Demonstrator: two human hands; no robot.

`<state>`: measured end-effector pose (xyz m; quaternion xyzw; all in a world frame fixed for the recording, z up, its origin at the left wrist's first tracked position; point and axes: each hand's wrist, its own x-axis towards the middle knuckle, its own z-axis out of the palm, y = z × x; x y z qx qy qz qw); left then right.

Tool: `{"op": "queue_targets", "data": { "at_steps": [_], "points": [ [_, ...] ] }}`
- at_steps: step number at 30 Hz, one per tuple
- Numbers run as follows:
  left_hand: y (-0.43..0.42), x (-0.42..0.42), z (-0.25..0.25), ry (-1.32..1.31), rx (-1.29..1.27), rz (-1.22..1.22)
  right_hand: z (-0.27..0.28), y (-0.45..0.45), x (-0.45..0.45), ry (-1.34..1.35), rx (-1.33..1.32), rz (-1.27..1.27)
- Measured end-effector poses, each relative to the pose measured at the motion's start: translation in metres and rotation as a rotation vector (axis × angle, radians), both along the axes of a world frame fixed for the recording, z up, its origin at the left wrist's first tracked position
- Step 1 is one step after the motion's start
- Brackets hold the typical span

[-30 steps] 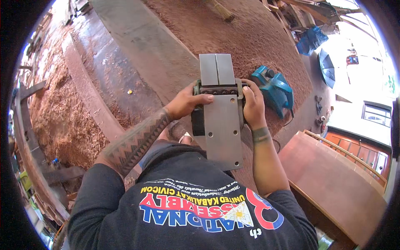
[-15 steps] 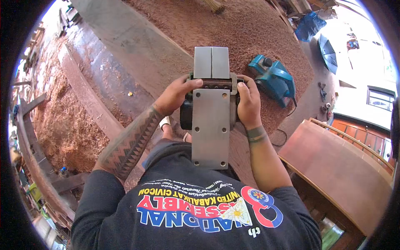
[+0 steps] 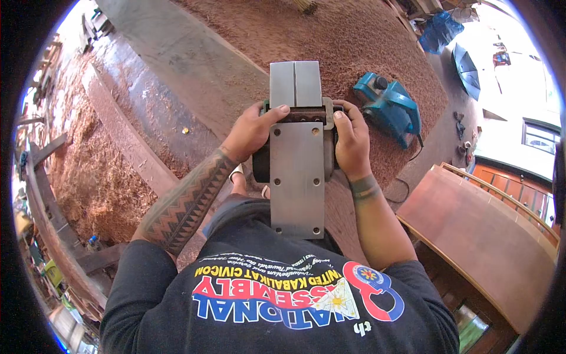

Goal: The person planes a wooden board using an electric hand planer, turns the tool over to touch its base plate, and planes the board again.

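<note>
An electric hand planer (image 3: 296,177) is held up in front of my chest with its flat metal sole facing me. Screw holes dot the long sole plate, and a shorter grooved plate sits beyond the dark cutter slot. My left hand (image 3: 254,131) grips the planer's left side, its thumb lying by the slot. On the opposite side, my right hand (image 3: 352,140) is closed around the body, thumb along the edge near the slot. The fingers of both hands are mostly hidden behind the tool.
A second, teal planer (image 3: 389,109) lies on the shavings to the right. A long board (image 3: 188,65) runs from the upper left. A wooden panel (image 3: 471,230) stands at the lower right. Reddish shavings (image 3: 112,200) are heaped on the left. A dark umbrella (image 3: 466,72) is at the upper right.
The planer has tilted slightly, its far end shifting a little left and up in the view. Both hands keep their hold, and the scene has shifted slightly with the camera.
</note>
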<state>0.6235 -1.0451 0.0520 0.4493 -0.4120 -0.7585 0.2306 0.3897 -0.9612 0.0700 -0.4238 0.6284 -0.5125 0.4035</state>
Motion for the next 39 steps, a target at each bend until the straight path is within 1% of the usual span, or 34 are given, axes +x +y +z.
{"op": "queue_targets", "data": {
  "at_steps": [3, 6, 9, 12, 14, 15, 18, 21, 24, 27, 30, 33, 36, 39],
  "points": [
    [0.002, 0.001, 0.006, -0.072, -0.034, 0.000, 0.002, 0.000, 0.000, -0.002, 0.009, 0.003],
    [0.001, 0.005, -0.005, -0.010, -0.079, -0.061, 0.001, 0.000, -0.001, 0.020, -0.008, 0.011],
    [0.004, 0.003, -0.012, 0.073, -0.109, -0.029, 0.003, 0.000, 0.001, 0.005, 0.012, -0.003],
    [0.000, 0.002, -0.007, 0.115, 0.064, 0.017, 0.002, 0.000, 0.000, -0.037, 0.005, 0.012],
    [-0.008, 0.003, -0.014, -0.037, 0.041, -0.022, 0.006, 0.001, 0.002, -0.036, 0.001, 0.022],
    [-0.010, 0.001, -0.008, -0.113, 0.029, -0.042, 0.008, 0.002, 0.003, -0.035, -0.001, 0.026],
    [-0.008, 0.001, 0.017, -0.148, -0.114, -0.129, 0.011, 0.002, 0.003, -0.075, 0.026, 0.041],
    [-0.002, 0.000, 0.008, -0.239, -0.178, -0.027, 0.019, 0.003, 0.008, -0.034, 0.015, 0.027],
    [0.001, 0.003, 0.012, -0.208, -0.191, -0.023, 0.009, 0.006, 0.010, -0.096, 0.041, -0.025],
    [0.007, 0.006, 0.018, -0.301, -0.222, -0.018, 0.009, 0.012, 0.012, -0.155, 0.053, -0.020],
    [0.012, 0.007, 0.018, -0.268, -0.187, 0.003, 0.021, 0.012, 0.017, -0.163, 0.094, -0.006],
    [0.012, 0.007, 0.020, -0.237, -0.154, -0.009, 0.021, 0.014, 0.015, -0.105, 0.090, 0.021],
    [0.013, 0.007, 0.015, -0.187, -0.145, 0.005, 0.024, 0.012, 0.017, -0.109, 0.070, 0.010],
    [0.021, 0.007, 0.002, -0.142, -0.250, 0.057, 0.027, 0.011, 0.019, -0.114, 0.072, 0.000]
  ]
}}
